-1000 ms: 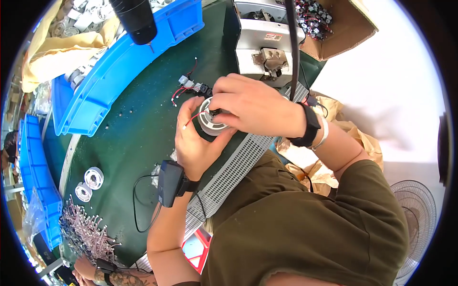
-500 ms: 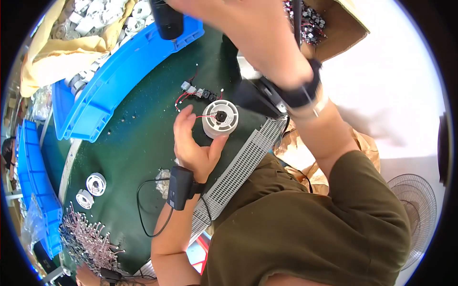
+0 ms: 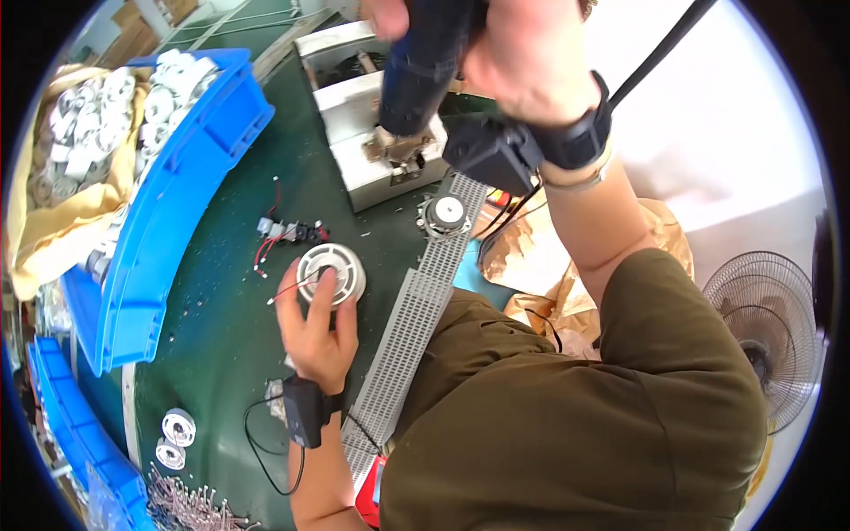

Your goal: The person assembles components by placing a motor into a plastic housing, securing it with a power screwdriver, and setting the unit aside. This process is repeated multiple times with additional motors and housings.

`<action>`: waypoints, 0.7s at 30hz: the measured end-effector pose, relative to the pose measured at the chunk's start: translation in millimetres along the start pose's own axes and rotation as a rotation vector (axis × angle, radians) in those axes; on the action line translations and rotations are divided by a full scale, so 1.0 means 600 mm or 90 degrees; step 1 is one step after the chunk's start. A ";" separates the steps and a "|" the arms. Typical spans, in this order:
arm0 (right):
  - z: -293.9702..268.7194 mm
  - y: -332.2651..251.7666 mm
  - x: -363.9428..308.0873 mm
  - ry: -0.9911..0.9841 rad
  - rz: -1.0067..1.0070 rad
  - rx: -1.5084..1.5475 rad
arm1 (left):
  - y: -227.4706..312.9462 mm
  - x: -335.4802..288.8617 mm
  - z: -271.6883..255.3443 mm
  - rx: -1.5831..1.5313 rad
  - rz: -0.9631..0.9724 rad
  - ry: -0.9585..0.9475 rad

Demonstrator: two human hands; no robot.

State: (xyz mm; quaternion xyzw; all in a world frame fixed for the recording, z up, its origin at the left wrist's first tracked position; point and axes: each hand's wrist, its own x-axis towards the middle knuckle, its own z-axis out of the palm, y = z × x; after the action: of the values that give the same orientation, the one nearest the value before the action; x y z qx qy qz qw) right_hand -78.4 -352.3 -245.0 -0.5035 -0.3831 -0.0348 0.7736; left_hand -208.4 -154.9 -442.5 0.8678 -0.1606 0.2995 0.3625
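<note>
One change — my right hand (image 3: 531,66) now grips the black electric screwdriver (image 3: 421,75) above the screw feeder (image 3: 354,164), so my tool's ready. My left hand (image 3: 317,341) clasps the white round housing (image 3: 352,276) — nearer me than the feeder.

The green bench (image 3: 221,363) carries 1 white housing (image 3: 349,273), 2 white discs (image 3: 180,429), wired parts (image 3: 297,232), cables (image 3: 197,504).

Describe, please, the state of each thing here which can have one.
Left hand: fingers on the white round part.
White round part: on the green table, spoked face up.
Right hand: closed around the black tool.
Black tool: held in the air, pointing down.
Blue bin: open, loaded with white parts.
Small wired parts: lying loose.
Fan: standing; whether it spins, unclear.
</note>
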 end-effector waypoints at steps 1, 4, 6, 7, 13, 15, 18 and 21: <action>-0.014 0.010 -0.012 0.029 0.018 -0.016 | -0.004 -0.002 0.000 0.003 -0.001 0.001; -0.030 0.041 -0.037 0.102 0.053 -0.056 | 0.002 0.000 -0.002 0.013 -0.004 0.002; -0.038 0.050 -0.043 0.116 0.053 -0.082 | 0.003 0.001 -0.003 0.012 -0.004 -0.003; -0.042 0.055 -0.045 0.122 0.053 -0.095 | 0.004 0.002 -0.002 0.014 -0.002 -0.003; -0.053 0.066 -0.048 0.117 0.062 -0.082 | 0.004 0.003 -0.003 0.032 0.005 -0.007; -0.052 0.067 -0.047 0.118 0.065 -0.067 | 0.003 0.001 -0.003 0.033 0.003 -0.007; -0.049 0.067 -0.052 0.121 0.059 -0.089 | 0.003 0.000 -0.003 0.036 0.008 -0.008; -0.045 0.066 -0.059 0.138 0.055 -0.160 | 0.006 0.002 -0.006 0.028 -0.004 -0.008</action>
State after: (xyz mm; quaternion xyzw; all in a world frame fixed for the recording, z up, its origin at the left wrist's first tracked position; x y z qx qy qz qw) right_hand -70.5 -366.5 -302.6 -0.6057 -0.2682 -0.1034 0.7420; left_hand -210.8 -154.6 -438.0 0.8778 -0.1536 0.2966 0.3434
